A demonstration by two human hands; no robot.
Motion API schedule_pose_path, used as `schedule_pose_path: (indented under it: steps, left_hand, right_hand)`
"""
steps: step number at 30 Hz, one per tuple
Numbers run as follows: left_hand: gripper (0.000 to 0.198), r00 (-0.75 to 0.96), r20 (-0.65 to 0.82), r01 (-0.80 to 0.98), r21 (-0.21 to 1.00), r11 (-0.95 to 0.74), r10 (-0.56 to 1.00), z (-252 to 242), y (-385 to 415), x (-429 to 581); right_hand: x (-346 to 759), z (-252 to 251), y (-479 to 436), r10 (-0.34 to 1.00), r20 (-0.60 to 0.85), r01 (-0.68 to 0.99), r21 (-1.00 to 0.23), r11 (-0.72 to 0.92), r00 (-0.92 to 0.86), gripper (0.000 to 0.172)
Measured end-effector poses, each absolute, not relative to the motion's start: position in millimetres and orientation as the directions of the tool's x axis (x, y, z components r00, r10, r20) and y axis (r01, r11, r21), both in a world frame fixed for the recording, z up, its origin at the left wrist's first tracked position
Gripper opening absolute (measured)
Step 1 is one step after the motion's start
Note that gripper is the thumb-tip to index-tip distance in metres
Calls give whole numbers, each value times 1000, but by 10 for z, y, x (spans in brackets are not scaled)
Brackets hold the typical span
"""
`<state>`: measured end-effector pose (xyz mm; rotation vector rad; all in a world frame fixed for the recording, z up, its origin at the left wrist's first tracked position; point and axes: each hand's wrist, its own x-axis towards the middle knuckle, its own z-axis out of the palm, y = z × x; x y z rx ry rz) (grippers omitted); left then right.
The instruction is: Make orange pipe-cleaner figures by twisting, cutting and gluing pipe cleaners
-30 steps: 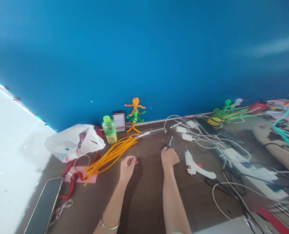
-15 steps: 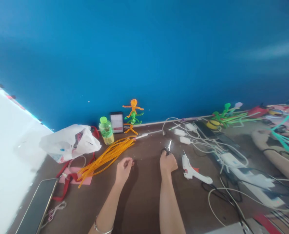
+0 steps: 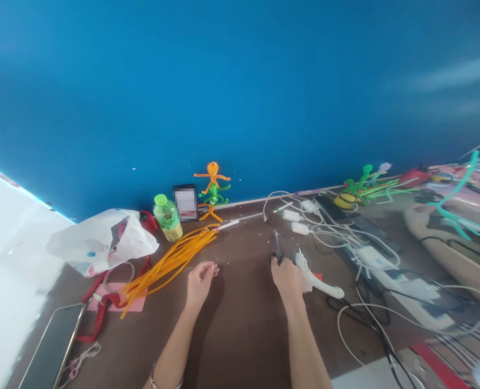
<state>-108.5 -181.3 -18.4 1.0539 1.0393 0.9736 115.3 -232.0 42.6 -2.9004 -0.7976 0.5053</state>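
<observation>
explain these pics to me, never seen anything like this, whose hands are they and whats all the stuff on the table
These pictures come from one camera worn on a person's head, looking forward and down, so the two bare arms at the bottom are that person's own. The right hand grips black-handled scissors, tips pointing up, right beside a white hot glue gun. The left hand is loosely curled and seems empty, near a bundle of orange pipe cleaners. The brown tabletop also holds a white plastic bag, a green-capped bottle, a phone, an orange pipe-cleaner figure and tangled white cables. Behind everything is a blue wall.
</observation>
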Motion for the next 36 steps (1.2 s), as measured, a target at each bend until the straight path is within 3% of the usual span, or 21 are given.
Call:
schedule_pose_path:
  steps: [7,15,19,22,25,28,31,34,36]
  left_hand:
    - [29,233,-171,-97,975,198,957,-178,-1825,-1109]
    - [31,220,-167,-114,974,195,961,-207,-1814,-1099]
    - [29,176,-131,-63,988,144,976,-193,-1825,-1114]
    - [25,145,-62,56,997,54,988,-169,-1837,-1133]
    - [21,126,123,200,969,-146,984,-151,-1839,-1143]
    - [18,130,291,278,907,-317,948,-136,-1843,-1144]
    - [18,104,362,357,856,-375,926,-95,-1888,-1113]
    - [20,163,305,363,865,-345,938,4,-2000,-974]
    - [22,307,235,295,898,-326,922,88,-2096,-812]
  right_hand:
    - [1278,672,-2146,579,-341,589,-86,-804,741,46]
    - [1616,1001,-2032,590,-369,613,-65,-787,718,50]
    - [1720,1226,-2129,635,-381,697,35,-716,672,45]
    - [1792,1441,-2298,657,-296,709,122,-694,694,44]
    - [1861,1595,-2516,681,-200,708,136,-693,705,45]
    - [1841,1555,-2694,710,-196,735,109,-670,676,40]
    - [1703,1354,-2793,729,-181,751,118,-650,660,37]
    - [1531,1159,-2845,740,-162,756,80,-650,653,38]
    - [1466,1088,-2859,724,-167,740,55,-670,669,39]
